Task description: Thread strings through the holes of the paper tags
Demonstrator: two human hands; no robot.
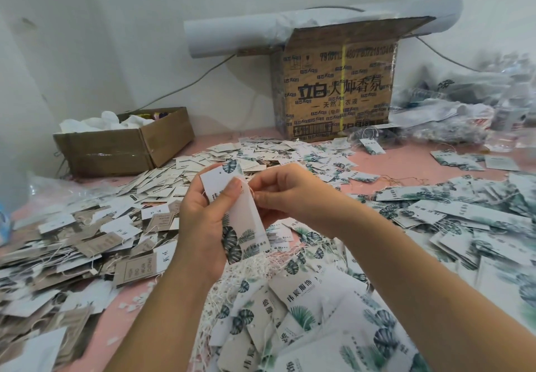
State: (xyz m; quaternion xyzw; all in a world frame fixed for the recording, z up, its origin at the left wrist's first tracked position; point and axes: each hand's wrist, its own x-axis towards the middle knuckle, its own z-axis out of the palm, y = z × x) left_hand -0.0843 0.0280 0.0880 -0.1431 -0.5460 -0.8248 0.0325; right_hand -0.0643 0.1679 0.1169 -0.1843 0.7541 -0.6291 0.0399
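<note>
My left hand (pixel 203 215) grips a small stack of white paper tags (pixel 243 226) printed with green leaves, thumb pressed across the front tag. A small hole shows near the top of the rear tag. My right hand (pixel 278 194) pinches a thin white string (pixel 251 189) against the top edge of the front tag, beside my left thumb. A bundle of loose white strings (pixel 246 273) lies on the table just below my hands.
Heaps of leaf-printed tags (pixel 319 313) cover the pink table (pixel 121 331) in front and to the right; grey and white tags (pixel 87 244) pile up on the left. A low open carton (pixel 121 145) sits back left, a tall printed carton (pixel 336 87) at the back, plastic bags (pixel 452 110) right.
</note>
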